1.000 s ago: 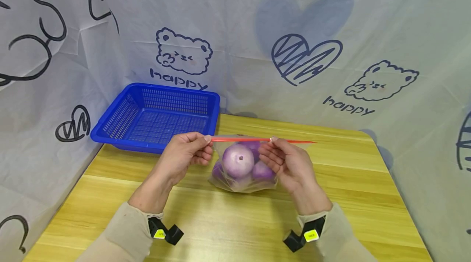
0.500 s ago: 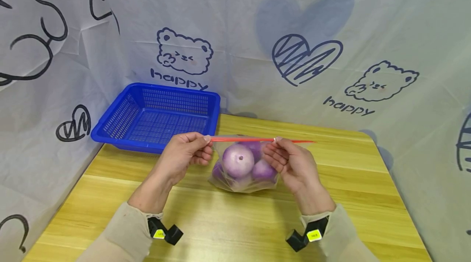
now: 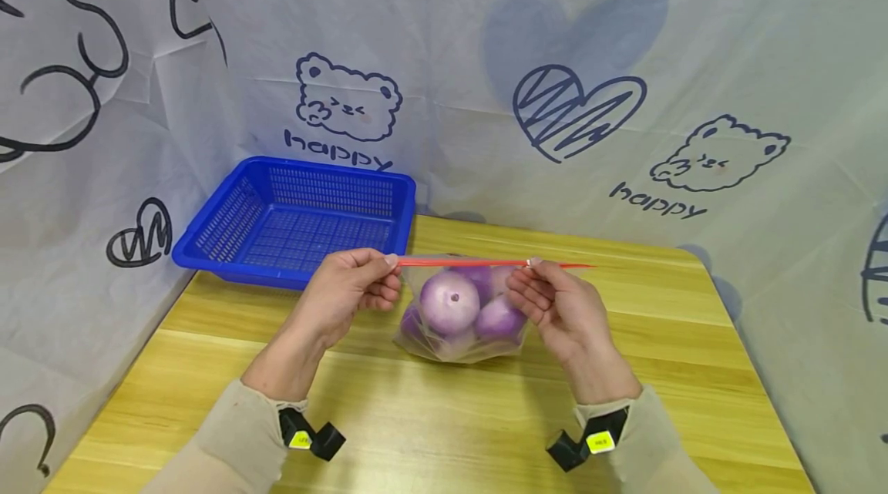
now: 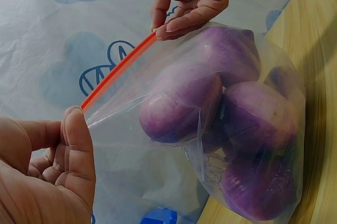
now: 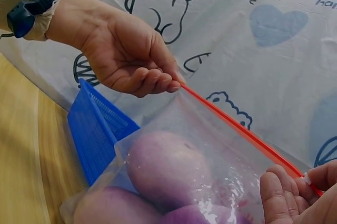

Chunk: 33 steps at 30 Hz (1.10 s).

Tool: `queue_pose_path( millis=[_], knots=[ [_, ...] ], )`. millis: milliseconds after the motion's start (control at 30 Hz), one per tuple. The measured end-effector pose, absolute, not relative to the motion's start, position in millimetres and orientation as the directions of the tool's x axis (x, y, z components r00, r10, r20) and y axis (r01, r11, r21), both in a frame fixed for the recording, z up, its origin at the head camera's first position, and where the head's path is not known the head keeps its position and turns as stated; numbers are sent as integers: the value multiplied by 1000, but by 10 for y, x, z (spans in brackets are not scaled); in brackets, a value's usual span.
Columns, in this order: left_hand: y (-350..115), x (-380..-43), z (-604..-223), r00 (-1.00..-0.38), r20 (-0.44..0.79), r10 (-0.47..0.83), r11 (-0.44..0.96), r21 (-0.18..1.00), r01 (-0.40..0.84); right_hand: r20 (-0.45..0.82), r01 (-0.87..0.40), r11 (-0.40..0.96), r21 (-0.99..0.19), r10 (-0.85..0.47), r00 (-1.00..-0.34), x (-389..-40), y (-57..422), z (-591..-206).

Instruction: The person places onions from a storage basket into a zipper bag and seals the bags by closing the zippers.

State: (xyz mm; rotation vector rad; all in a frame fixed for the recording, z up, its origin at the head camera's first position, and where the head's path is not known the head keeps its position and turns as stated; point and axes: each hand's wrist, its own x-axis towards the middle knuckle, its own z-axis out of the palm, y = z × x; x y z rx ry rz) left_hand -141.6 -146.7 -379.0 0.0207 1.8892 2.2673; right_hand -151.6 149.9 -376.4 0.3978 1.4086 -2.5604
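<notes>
A clear zip bag (image 3: pixel 479 356) stands on the table in front of me, filled with several round purple-and-white vegetables (image 3: pixel 449 304). Along its top runs a red zip strip (image 3: pixel 458 263), held taut and level. My left hand (image 3: pixel 354 286) pinches the strip's left end between thumb and forefinger, other fingers curled. With thumb and forefinger, my right hand (image 3: pixel 563 313) pinches the small white slider (image 5: pixel 305 178) on the strip, whose red end sticks out beyond the hand to the right. In the left wrist view, the vegetables (image 4: pixel 258 116) press against the bag's lower part.
A blue plastic basket (image 3: pixel 398 216) with slotted walls and nothing in it stands at the table's back left corner. The wooden table (image 3: pixel 666 371) ends at a white printed cloth (image 3: pixel 458 132) behind and at the sides.
My right hand has slid the white slider a little to the right along the red strip. The left hand holds its end in the same place; basket and bag have stayed put.
</notes>
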Motion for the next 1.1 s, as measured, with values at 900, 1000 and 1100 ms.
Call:
queue_pose_path(
  millis=[900,1000,1100],
  knots=[
    [-1493,-1426,-3808,-984,-119,129,-175,975,-141,-375,302,-586,-752,4,-927,-1534,1919,-3755],
    [-1494,-1424,-3811,-985,-119,126,-171,975,-140,-380,301,-587,-752,13,-925,-1528,1951,-3751],
    [-1499,-1420,-3811,-985,-116,125,-168,976,-136,-384,300,-590,-749,18,-923,-1526,1989,-3745]
  ],
)
